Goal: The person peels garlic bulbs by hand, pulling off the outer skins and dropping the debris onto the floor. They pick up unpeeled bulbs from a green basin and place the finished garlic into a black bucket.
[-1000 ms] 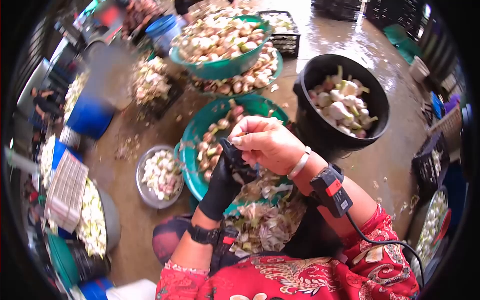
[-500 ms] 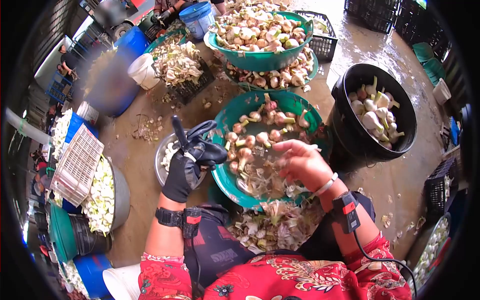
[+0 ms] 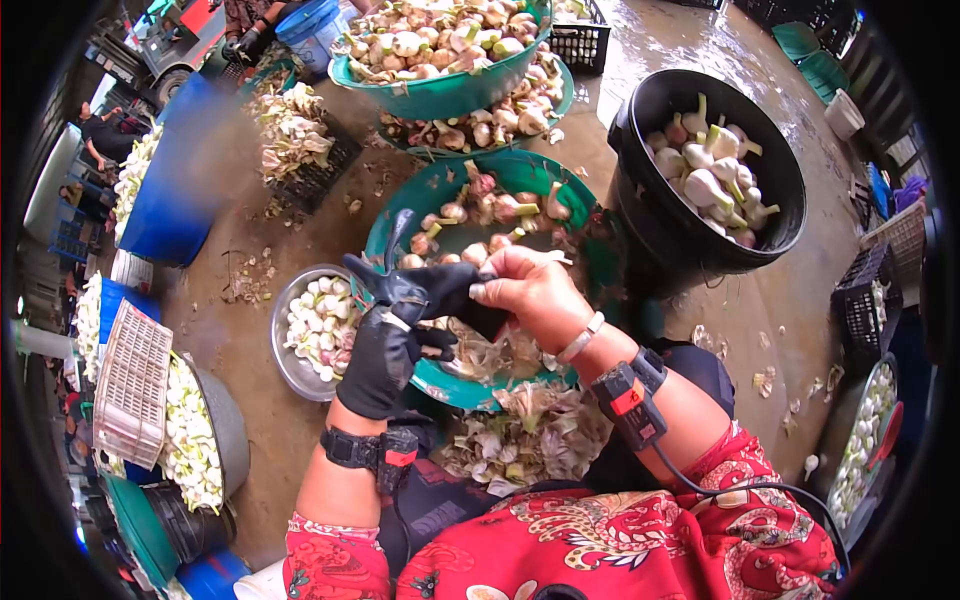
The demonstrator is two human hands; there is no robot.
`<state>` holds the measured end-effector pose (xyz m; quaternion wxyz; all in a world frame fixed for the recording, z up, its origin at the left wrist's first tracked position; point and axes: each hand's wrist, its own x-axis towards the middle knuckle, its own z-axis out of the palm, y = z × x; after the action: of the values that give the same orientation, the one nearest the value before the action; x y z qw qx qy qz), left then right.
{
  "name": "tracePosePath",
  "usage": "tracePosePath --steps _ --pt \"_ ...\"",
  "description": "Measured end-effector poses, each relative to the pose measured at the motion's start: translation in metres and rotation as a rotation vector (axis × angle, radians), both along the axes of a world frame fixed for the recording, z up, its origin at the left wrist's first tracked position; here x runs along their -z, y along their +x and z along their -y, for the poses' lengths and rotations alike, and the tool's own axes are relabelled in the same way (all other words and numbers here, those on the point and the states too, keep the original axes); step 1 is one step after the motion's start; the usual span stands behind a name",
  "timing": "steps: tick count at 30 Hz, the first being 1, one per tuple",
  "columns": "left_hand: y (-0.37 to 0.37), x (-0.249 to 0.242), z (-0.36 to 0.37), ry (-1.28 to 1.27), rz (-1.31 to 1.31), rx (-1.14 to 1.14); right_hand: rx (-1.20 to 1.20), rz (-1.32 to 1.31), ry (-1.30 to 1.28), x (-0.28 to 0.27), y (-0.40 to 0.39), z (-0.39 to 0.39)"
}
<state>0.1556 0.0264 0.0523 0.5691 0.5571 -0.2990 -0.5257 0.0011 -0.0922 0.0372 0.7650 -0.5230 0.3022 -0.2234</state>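
Observation:
My left hand (image 3: pixel 382 355), in a black glove, grips a second, loose black glove (image 3: pixel 445 288) whose fingers stick up and to the left. With bare fingertips my right hand (image 3: pixel 540 300) pinches the right end of that loose glove. A small pale strip shows at my left fingers; what it is I cannot make out. Both hands are over the near part of a green basin (image 3: pixel 455 392) holding garlic bulbs (image 3: pixel 505 207) and loose skins. Left of my gloved hand stands a metal bowl (image 3: pixel 283 345) of white garlic (image 3: pixel 318 312).
A black bucket (image 3: pixel 622 190) of trimmed garlic stands at the right. Ahead, a heaped green basin (image 3: pixel 430 98) rests above another. Garlic skins (image 3: pixel 530 435) pile up between my legs. At the left are a white crate (image 3: pixel 135 375) and a grey tub (image 3: pixel 230 420).
My right hand has moved left from over the basin and taken hold of the loose glove's end. The glove is now stretched between both hands. The view has shifted.

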Motion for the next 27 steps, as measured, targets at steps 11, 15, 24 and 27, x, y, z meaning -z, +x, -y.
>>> tracePosePath --steps 11,15,24,27 --pt "-0.033 0.024 -0.005 -0.081 0.443 0.035 -0.007 -0.059 0.186 0.013 0.001 -0.001" --pt "-0.036 0.013 0.006 -0.084 0.4 0.173 -0.131 -0.093 0.227 0.017 0.0 -0.006" --pt "0.031 0.01 -0.03 0.011 0.39 -0.007 -0.103 -0.063 -0.249 0.022 0.001 -0.005" --pt "0.057 -0.01 -0.031 0.071 0.49 -0.13 -0.029 -0.365 -0.333 0.021 -0.003 0.005"
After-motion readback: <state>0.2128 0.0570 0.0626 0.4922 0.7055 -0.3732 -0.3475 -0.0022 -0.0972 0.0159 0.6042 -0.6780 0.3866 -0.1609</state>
